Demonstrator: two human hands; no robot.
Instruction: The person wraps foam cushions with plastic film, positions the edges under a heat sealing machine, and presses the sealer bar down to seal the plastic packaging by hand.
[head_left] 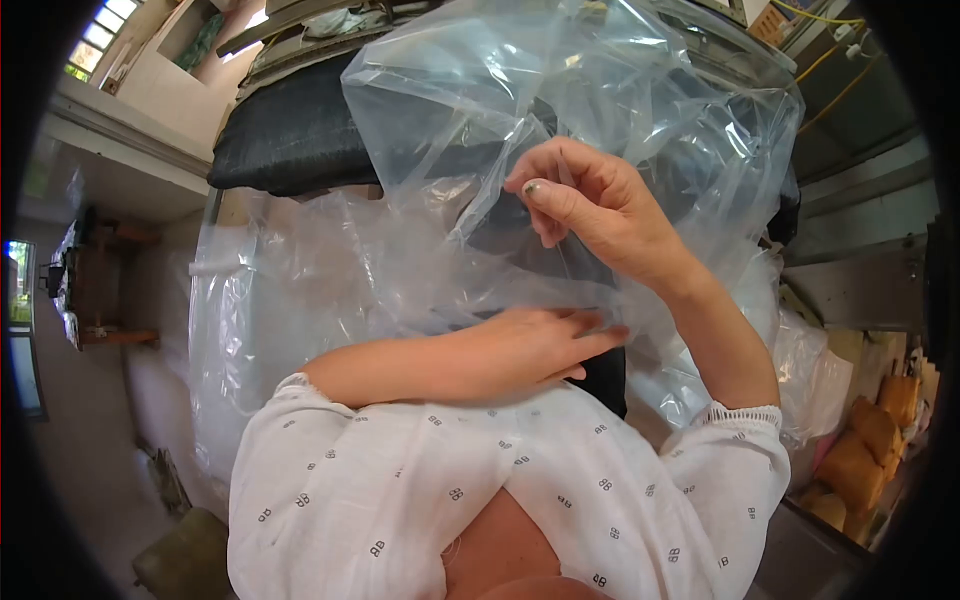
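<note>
A large crumpled sheet of clear plastic [650, 70] spreads in front of me, with glossy folds. My right hand [590, 200] is raised over the middle, its thumb and fingers pinched together on a fold of this plastic. Lower down, close to my body, my left hand [550, 345] reaches across with its fingers stretched out, slightly blurred, against the plastic. More clear plastic [300, 290] lies flat to the left and hangs over the near edge. Dark material [603, 385] shows just below the left hand's fingertips.
A black padded cover [290, 135] lies along the back left. Yellow cables [835, 75] run at the upper right beside a grey metal beam [860, 290]. Orange-brown bundles [870, 450] are stacked at the lower right. A dull green seat [185, 565] stands at the lower left.
</note>
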